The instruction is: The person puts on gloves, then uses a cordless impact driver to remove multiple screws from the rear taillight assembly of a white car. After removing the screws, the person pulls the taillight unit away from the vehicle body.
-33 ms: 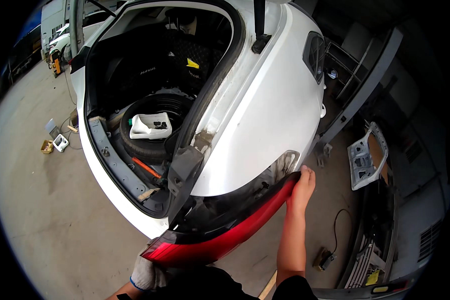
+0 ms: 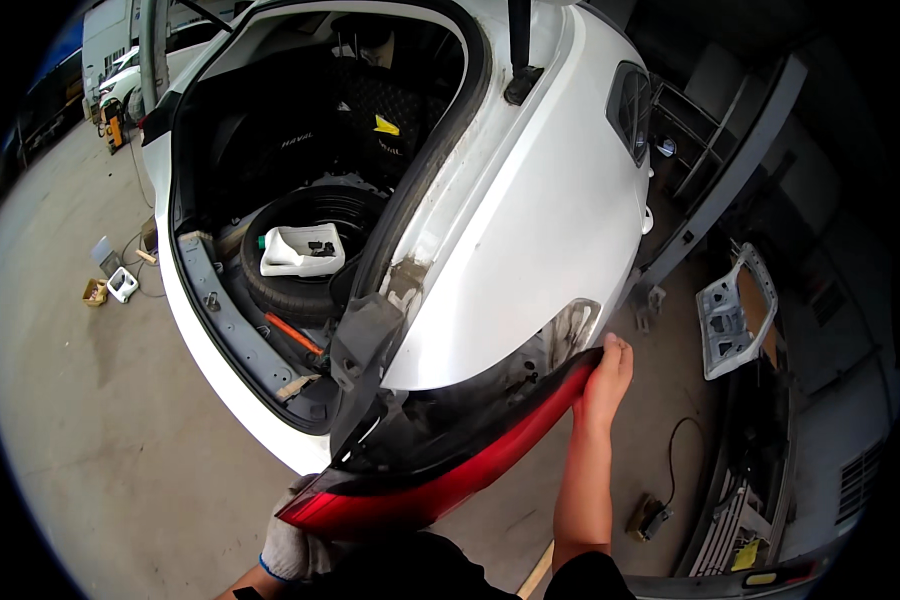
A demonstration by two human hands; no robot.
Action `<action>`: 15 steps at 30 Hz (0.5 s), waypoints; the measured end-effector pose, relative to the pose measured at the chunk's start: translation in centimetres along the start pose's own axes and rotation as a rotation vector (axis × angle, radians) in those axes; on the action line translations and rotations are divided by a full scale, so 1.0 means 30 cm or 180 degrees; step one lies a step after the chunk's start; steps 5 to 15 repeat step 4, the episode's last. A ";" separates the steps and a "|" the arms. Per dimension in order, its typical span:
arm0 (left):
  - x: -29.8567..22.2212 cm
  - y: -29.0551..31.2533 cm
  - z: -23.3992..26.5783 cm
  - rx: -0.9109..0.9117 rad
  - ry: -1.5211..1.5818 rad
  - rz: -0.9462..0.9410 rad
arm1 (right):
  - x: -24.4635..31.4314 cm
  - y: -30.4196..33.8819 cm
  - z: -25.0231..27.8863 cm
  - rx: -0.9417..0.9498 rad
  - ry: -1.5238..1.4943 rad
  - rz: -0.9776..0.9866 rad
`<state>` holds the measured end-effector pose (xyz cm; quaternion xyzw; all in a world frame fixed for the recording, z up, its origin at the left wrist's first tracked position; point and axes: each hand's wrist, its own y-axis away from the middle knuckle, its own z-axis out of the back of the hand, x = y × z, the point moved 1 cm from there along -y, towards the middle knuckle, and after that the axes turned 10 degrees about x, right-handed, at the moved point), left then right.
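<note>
A long, curved red tail light (image 2: pixel 460 483) with a black edge lies across the rear corner of a white car (image 2: pixel 515 220). My left hand (image 2: pixel 296 540), in a pale knitted glove, grips its pointed near-left end; most of those fingers are hidden behind the light. The bare right hand (image 2: pixel 606 382) holds the far-right end, fingers closed around the tip. Between the light and the white body panel, a dark recess (image 2: pixel 440 410) shows. A loose grey trim flap (image 2: pixel 360 335) hangs beside the recess at the trunk opening.
In the open trunk, a cut white plastic container (image 2: pixel 303 252) with small dark parts sits on the spare tire (image 2: pixel 290 296), near an orange-handled tool (image 2: pixel 293 334). A bare metal panel (image 2: pixel 735 312) stands at right. A small corded device (image 2: pixel 648 518) and boxes (image 2: pixel 94 293) are on the floor.
The tail light has tipped slightly, so its red face looks narrower and more of the dark recess shows. Both hands keep their hold.
</note>
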<state>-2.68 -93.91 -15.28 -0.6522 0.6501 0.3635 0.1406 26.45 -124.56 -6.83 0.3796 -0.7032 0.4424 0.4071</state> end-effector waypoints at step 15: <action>0.149 0.101 0.255 -0.0252 -0.0835 -0.0379 | 0.128 0.145 -0.041 0.0282 -0.0687 0.0165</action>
